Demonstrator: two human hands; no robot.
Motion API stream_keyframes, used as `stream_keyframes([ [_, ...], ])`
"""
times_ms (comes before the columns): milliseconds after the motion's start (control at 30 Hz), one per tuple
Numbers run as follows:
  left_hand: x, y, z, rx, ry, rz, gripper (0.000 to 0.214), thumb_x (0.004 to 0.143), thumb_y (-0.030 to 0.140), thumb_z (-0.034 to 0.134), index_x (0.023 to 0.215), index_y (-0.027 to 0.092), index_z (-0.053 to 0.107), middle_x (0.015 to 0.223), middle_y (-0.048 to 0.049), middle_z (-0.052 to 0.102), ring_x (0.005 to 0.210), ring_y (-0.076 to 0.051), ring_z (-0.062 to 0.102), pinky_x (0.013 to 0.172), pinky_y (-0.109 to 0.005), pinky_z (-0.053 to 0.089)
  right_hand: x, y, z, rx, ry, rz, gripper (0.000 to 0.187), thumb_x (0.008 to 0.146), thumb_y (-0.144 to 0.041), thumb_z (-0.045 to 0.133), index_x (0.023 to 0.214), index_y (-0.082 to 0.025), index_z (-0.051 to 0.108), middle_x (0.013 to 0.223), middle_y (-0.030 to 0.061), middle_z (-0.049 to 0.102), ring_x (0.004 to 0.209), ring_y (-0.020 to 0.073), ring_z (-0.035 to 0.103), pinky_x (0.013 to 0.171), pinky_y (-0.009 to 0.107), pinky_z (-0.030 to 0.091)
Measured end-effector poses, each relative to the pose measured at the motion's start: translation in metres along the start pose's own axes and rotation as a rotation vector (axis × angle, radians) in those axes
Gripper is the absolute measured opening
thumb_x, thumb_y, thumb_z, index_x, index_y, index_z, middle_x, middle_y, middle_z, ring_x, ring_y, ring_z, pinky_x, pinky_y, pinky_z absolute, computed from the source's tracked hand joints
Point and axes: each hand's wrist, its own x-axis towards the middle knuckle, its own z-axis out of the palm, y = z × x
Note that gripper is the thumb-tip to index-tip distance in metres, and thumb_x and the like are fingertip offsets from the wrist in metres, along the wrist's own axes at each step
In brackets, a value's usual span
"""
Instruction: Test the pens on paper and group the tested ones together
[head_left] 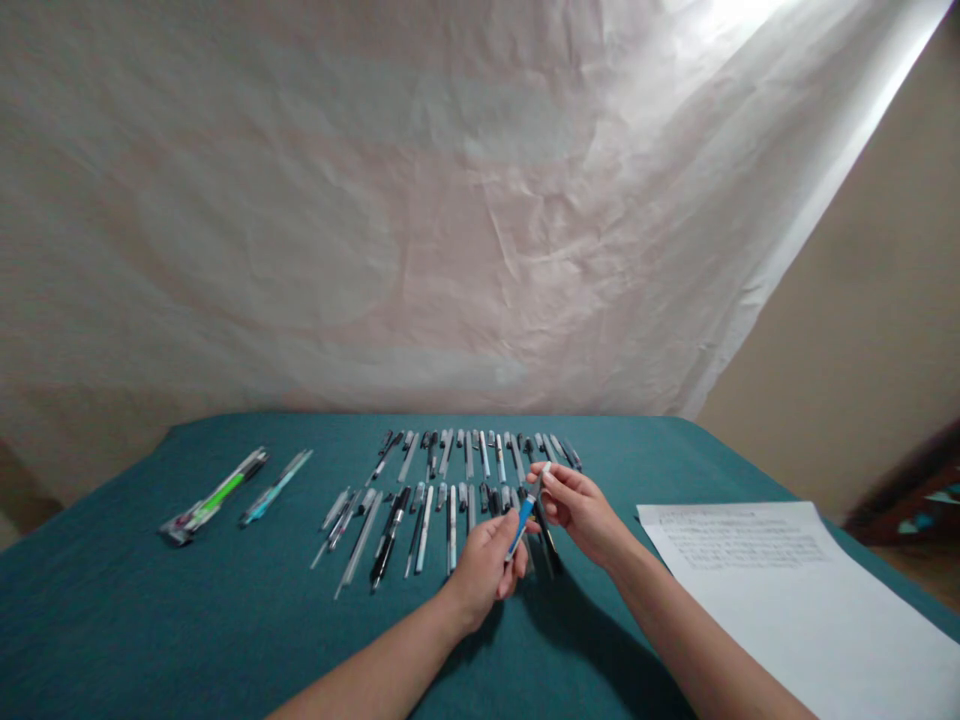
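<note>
Above the front row of pens, my left hand point(487, 572) is closed around a blue pen point(522, 524), which tilts up and to the right. The fingers of my right hand point(574, 505) pinch the pale upper end of that same pen; whether this end is a separate cap I cannot tell. Just behind and below both hands lie pens and caps in two rows, partly hidden by my fingers. A black pen point(388, 545) rests in the front row, left of my hands, and a white pen point(424, 530) lies nearer to them.
On the left of the green cloth point(187, 620) lie a plastic-wrapped bundle with a bright green pen point(221, 497) and a light blue pen packet point(276, 488). A sheet of paper with writing point(750, 590) covers the right side. Behind the table hangs a pale sheet point(450, 230).
</note>
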Motion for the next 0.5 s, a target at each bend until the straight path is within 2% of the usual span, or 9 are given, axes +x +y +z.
stream_keyframes([
  [100, 0.0003, -0.0009, 0.0001, -0.090, -0.026, -0.022, 0.050, 0.080, 0.057, 0.042, 0.094, 0.011, 0.055, 0.043, 0.0078, 0.045, 0.025, -0.002, 0.023, 0.030, -0.016, 0.017, 0.0004, 0.0023, 0.0005, 0.018, 0.016, 0.010, 0.036, 0.067, -0.041, 0.068, 0.094, -0.018, 0.062, 0.088, 0.0044, 0.061, 0.047, 0.0046, 0.040, 0.042, 0.019, 0.030],
  [167, 0.0003, -0.0023, 0.0000, -0.102, -0.037, -0.019, 0.049, 0.081, 0.056, 0.042, 0.094, 0.011, 0.055, 0.042, 0.0073, 0.046, 0.024, -0.002, 0.024, 0.029, -0.016, 0.016, 0.0006, 0.0043, 0.0011, -0.031, 0.033, 0.019, 0.034, 0.069, -0.043, 0.065, 0.093, -0.018, 0.061, 0.080, 0.0028, 0.061, 0.046, 0.0054, 0.041, 0.043, 0.020, 0.031],
  [267, 0.0002, -0.0050, -0.0005, -0.086, -0.043, -0.008, 0.047, 0.082, 0.054, 0.042, 0.095, 0.011, 0.055, 0.043, 0.0067, 0.047, 0.024, -0.002, 0.025, 0.029, -0.016, 0.016, 0.0010, 0.0069, 0.0011, -0.163, 0.051, -0.009, 0.028, 0.072, -0.043, 0.062, 0.079, -0.017, 0.058, 0.056, -0.0032, 0.053, 0.043, 0.0061, 0.040, 0.044, 0.020, 0.030],
  [333, 0.0003, -0.0063, -0.0011, -0.070, -0.043, -0.004, 0.046, 0.082, 0.053, 0.041, 0.095, 0.011, 0.055, 0.044, 0.0066, 0.048, 0.024, -0.002, 0.026, 0.029, -0.016, 0.017, 0.0014, 0.0071, 0.0002, -0.230, 0.064, -0.043, 0.029, 0.072, -0.043, 0.063, 0.068, -0.017, 0.053, 0.048, -0.0055, 0.047, 0.041, 0.0060, 0.038, 0.043, 0.020, 0.029],
  [500, 0.0012, -0.0058, -0.0023, -0.038, -0.051, 0.004, 0.046, 0.083, 0.053, 0.041, 0.095, 0.011, 0.055, 0.044, 0.0063, 0.048, 0.025, -0.002, 0.028, 0.029, -0.016, 0.018, 0.0021, 0.0028, -0.0014, -0.270, 0.066, -0.076, 0.031, 0.071, -0.043, 0.064, 0.066, -0.016, 0.051, 0.049, -0.0057, 0.044, 0.042, 0.0054, 0.036, 0.042, 0.019, 0.028],
])
